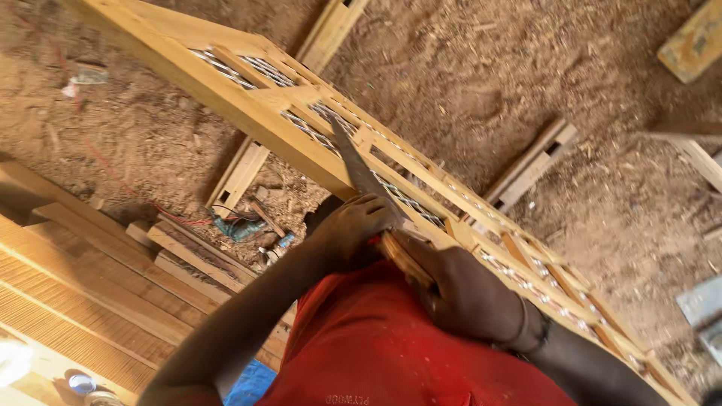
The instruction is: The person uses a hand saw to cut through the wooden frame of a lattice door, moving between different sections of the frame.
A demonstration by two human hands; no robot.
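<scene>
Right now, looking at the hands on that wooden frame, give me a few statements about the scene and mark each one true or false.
1. The right hand grips the wooden handle of a handsaw. True.
2. The saw blade lies against a pale wooden lattice frame. True.
3. The left hand hangs free, away from the saw. False: it rests on the blade near the handle.
4. The person wears a blue shirt. False: the shirt is red.
5. The ground is bare dirt strewn with sawdust and wood scraps. True.
6. The frame lies flat on the ground. False: it is propped up at a slant across the view.
</scene>
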